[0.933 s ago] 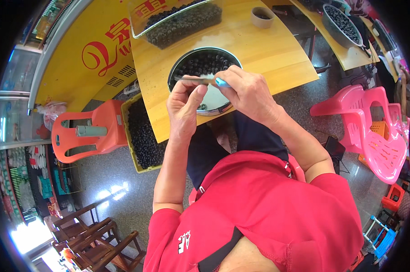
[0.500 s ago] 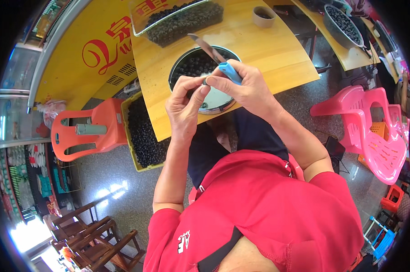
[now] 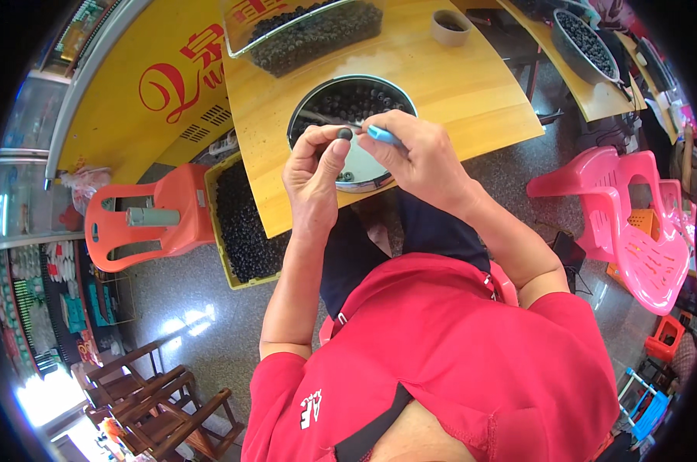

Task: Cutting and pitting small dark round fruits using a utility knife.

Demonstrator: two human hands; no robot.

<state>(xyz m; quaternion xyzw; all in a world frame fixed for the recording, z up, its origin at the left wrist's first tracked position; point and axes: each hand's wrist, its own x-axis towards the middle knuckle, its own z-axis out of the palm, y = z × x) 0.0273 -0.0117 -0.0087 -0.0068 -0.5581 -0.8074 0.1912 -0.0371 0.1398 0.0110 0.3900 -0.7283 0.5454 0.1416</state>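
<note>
Over the round metal pan [image 3: 367,164], my left hand [image 3: 311,173] pinches a small dark round thing [image 3: 344,134] between thumb and fingers. It is too small to name for certain. My right hand [image 3: 424,158] is closed around the blue handle of a knife [image 3: 382,135], and its blade points left across the pan, close to the piece. Dark round pieces of the same sort fill the far part of the pan. Its near part shows a pale bottom with a few small bits on it.
The pan stands on a wooden table [image 3: 471,96]. Behind it are a clear plastic box [image 3: 317,38] of dark pieces and a small brown tub [image 3: 450,28]. A yellow crate [image 3: 219,223] of dark pieces sits beside an orange chair [image 3: 183,219]. Pink chairs [image 3: 595,177] stand right.
The knife has swung down from an upright tilt to lie low over the pan. My right hand has drawn slightly away from my left, and the dark piece now shows in my left fingers.
</note>
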